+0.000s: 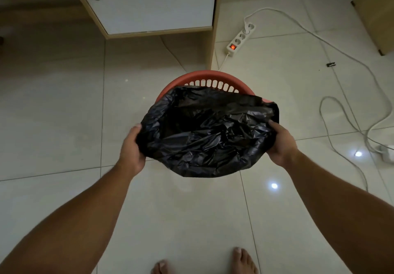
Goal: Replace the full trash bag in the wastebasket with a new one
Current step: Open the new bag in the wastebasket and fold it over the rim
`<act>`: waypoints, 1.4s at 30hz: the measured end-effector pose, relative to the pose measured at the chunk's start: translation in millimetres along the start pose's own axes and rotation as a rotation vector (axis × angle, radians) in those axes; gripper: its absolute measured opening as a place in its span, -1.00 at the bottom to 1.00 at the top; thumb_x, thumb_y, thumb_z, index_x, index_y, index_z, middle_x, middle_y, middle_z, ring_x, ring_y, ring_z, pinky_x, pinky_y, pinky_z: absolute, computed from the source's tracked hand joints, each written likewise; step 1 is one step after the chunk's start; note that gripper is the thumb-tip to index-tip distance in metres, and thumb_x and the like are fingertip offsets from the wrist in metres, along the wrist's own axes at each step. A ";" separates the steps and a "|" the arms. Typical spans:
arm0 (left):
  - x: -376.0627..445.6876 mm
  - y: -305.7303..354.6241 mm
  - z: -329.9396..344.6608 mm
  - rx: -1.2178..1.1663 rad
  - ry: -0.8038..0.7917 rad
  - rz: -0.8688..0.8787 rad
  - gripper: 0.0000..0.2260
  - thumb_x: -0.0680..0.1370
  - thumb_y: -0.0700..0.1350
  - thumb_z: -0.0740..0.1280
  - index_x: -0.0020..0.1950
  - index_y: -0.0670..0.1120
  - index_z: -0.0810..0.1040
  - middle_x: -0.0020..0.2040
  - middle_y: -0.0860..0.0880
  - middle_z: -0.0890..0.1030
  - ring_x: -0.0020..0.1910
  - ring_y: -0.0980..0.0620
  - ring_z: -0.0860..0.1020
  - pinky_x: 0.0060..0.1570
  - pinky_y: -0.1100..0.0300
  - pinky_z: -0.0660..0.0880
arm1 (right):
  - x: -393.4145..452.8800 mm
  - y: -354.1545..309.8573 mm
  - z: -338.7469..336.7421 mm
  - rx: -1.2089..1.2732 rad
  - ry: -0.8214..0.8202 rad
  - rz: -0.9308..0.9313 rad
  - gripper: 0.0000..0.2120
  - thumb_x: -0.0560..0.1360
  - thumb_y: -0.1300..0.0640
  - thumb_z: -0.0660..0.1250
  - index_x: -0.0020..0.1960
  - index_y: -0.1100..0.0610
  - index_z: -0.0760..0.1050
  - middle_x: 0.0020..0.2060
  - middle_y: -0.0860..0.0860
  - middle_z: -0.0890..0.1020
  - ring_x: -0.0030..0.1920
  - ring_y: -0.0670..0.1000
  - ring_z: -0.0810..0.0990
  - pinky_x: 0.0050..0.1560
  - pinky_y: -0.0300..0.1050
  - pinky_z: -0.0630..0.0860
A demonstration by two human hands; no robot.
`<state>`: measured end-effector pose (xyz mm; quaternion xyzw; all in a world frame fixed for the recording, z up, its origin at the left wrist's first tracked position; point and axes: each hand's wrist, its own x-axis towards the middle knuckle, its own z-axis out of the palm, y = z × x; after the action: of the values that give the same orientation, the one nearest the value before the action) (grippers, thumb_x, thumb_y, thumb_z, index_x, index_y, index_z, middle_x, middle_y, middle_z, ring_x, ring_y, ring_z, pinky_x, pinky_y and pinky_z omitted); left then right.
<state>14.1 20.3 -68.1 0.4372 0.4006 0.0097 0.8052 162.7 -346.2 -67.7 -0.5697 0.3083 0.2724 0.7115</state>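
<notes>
A black trash bag (204,133) is spread open over a red slotted wastebasket (204,77) that stands on the tiled floor. My left hand (131,148) grips the bag's left edge, thumb on top. My right hand (281,143) grips its right edge. The bag's mouth gapes toward the far side and hides most of the basket; only the far rim and slots show. The plastic is crumpled and sags toward me.
A white cabinet (149,3) with a wooden frame stands just behind the basket. A power strip (239,39) with a lit red switch and loose white cables (341,111) lie on the floor to the right. A cardboard box (377,15) sits far right. My bare feet (243,261) are below.
</notes>
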 end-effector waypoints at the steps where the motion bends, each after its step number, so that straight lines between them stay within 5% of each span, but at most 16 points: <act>1: -0.5 1.0 -2.4 0.113 -0.013 0.046 -0.69 0.61 -0.01 0.31 0.28 -0.13 0.60 0.24 -0.12 0.65 0.21 -0.08 0.62 0.10 0.10 0.58 | 3.8 -1.0 -0.6 -0.029 0.048 -0.027 -0.69 0.59 0.07 0.32 0.27 0.20 0.57 0.15 0.16 0.70 0.15 0.20 0.68 0.21 0.16 0.58; 5: 11.3 17.4 0.3 0.268 0.023 0.121 -0.81 0.59 -0.23 0.32 0.17 -0.11 0.64 0.13 -0.15 0.69 0.13 -0.11 0.66 -0.03 0.16 0.61 | 16.2 -18.3 5.6 -0.148 0.110 -0.233 -0.90 0.52 0.24 0.30 -0.13 0.12 0.56 -0.21 0.06 0.70 -0.12 0.13 0.65 -0.19 -0.06 0.58; 8: 23.5 33.0 14.6 0.463 0.172 0.240 -0.80 0.56 -0.24 0.28 0.08 -0.03 0.63 0.03 -0.07 0.68 0.10 -0.15 0.64 0.02 0.08 0.59 | 18.6 -33.0 23.7 -0.197 0.059 -0.328 -0.89 0.51 0.26 0.31 -0.08 0.11 0.59 -0.18 0.06 0.71 -0.13 0.10 0.69 -0.16 -0.06 0.64; 12: 31.4 41.5 24.7 0.857 0.262 0.529 -0.73 0.59 -0.08 0.31 0.29 0.00 0.56 0.08 0.06 0.61 0.04 0.09 0.55 0.09 0.23 0.45 | 21.4 -41.1 46.6 -0.300 -0.007 -0.366 -0.87 0.55 0.14 0.34 0.03 0.03 0.65 -0.07 0.05 0.75 -0.07 0.06 0.74 -0.12 -0.09 0.64; 14: 30.3 40.5 23.9 0.985 0.269 0.604 -0.79 0.62 -0.01 0.28 0.13 -0.08 0.63 -0.04 0.03 0.65 -0.05 0.04 0.57 -0.04 0.22 0.45 | 22.9 -41.6 53.0 -0.329 -0.026 -0.342 -0.85 0.59 0.07 0.32 0.04 0.02 0.67 -0.06 0.02 0.76 -0.06 0.05 0.75 -0.12 -0.11 0.65; 17: 36.2 41.7 11.4 0.789 0.458 0.428 -0.70 0.62 0.01 0.25 -0.16 -0.17 0.59 -0.21 -0.04 0.62 -0.15 -0.08 0.58 -0.18 0.16 0.46 | 25.4 -37.9 54.4 -0.325 0.026 -0.249 -0.77 0.64 0.00 0.26 0.04 0.07 0.65 0.00 0.09 0.75 -0.01 0.11 0.74 0.01 0.01 0.66; 20: 40.3 49.0 -2.1 0.481 0.529 0.053 -0.80 0.62 -0.10 0.23 -0.07 -0.14 0.61 0.05 -0.17 0.65 0.02 -0.15 0.60 0.03 0.01 0.56 | 25.1 -34.7 48.0 -0.364 0.072 -0.196 -0.74 0.64 -0.06 0.26 0.00 0.08 0.64 0.00 0.12 0.72 0.01 0.17 0.71 0.07 0.10 0.64; 22: 39.2 52.2 -2.2 0.560 0.467 0.005 -0.74 0.59 -0.21 0.17 0.17 -0.11 0.60 0.17 -0.15 0.62 0.10 -0.16 0.58 0.08 0.04 0.55 | 24.6 -36.7 44.1 -0.430 0.059 -0.175 -0.72 0.64 -0.08 0.25 -0.02 0.08 0.63 -0.02 0.12 0.72 0.01 0.18 0.70 0.05 0.09 0.63; 24: 34.2 59.9 7.4 0.590 0.417 0.145 -0.66 0.53 -0.23 0.14 0.20 -0.02 0.58 0.16 -0.10 0.61 0.14 -0.12 0.58 0.12 0.05 0.54 | 23.6 -39.6 42.5 -0.526 0.043 -0.178 -0.70 0.64 -0.08 0.25 -0.06 0.10 0.62 -0.11 0.09 0.72 -0.04 0.17 0.69 -0.03 0.05 0.62; 27: 33.8 69.9 33.4 0.525 0.198 0.284 -0.66 0.48 0.05 0.20 0.24 0.13 0.53 0.15 0.08 0.59 0.11 0.04 0.58 0.09 0.10 0.49 | 22.3 -38.7 43.2 -0.703 0.019 -0.239 -0.68 0.65 -0.08 0.24 -0.11 0.09 0.62 -0.14 0.06 0.69 -0.08 0.14 0.67 -0.06 0.01 0.56; 31: 32.7 61.8 65.3 1.078 -0.241 0.368 -0.32 0.36 0.32 0.43 0.43 0.14 0.43 0.21 0.13 0.52 0.09 0.14 0.55 0.07 0.27 0.43 | 22.2 -37.0 48.6 -0.831 -0.007 -0.275 -0.64 0.64 -0.13 0.24 -0.08 0.12 0.62 -0.14 0.06 0.68 -0.13 0.11 0.63 -0.15 -0.04 0.48; 35: 31.2 41.2 66.7 1.286 -0.094 0.693 -0.57 0.51 -0.02 0.48 0.38 0.03 0.55 0.05 0.00 0.58 0.02 -0.03 0.58 0.07 0.20 0.46 | 24.4 -39.6 52.2 -0.862 -0.015 -0.315 -0.69 0.65 -0.07 0.25 0.05 0.12 0.65 -0.09 0.02 0.69 -0.07 0.07 0.64 -0.02 0.00 0.55; 37: 28.3 36.4 60.1 1.253 -0.050 0.758 -0.59 0.52 0.02 0.46 0.36 0.04 0.57 0.05 0.00 0.58 -0.01 -0.01 0.58 0.03 0.19 0.49 | 26.4 -41.3 53.7 -0.892 -0.005 -0.341 -0.69 0.65 -0.03 0.26 0.08 0.18 0.64 -0.06 0.09 0.70 -0.02 0.14 0.65 0.08 0.09 0.57; 40: 24.8 31.9 47.7 1.247 -0.177 0.654 -0.24 0.32 0.32 0.53 0.45 0.15 0.41 0.20 0.10 0.39 0.09 0.17 0.46 0.13 0.33 0.42 | 29.9 -41.7 57.8 -0.908 0.037 -0.373 -0.66 0.64 -0.01 0.25 0.04 0.25 0.62 -0.06 0.20 0.69 0.00 0.23 0.64 0.05 0.10 0.55; 42: 22.7 32.6 43.9 1.298 -0.237 0.652 -0.15 0.26 0.30 0.57 0.48 0.14 0.36 0.22 0.12 0.35 0.12 0.21 0.41 0.18 0.37 0.38 | 32.6 -40.4 58.1 -0.914 0.069 -0.383 -0.64 0.64 0.00 0.25 0.00 0.30 0.59 -0.09 0.23 0.67 -0.02 0.27 0.62 -0.07 0.03 0.50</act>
<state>69.1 18.2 -46.3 0.9209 0.0856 -0.0378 0.3784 221.6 -296.3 -56.9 -0.8784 0.0707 0.2249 0.4157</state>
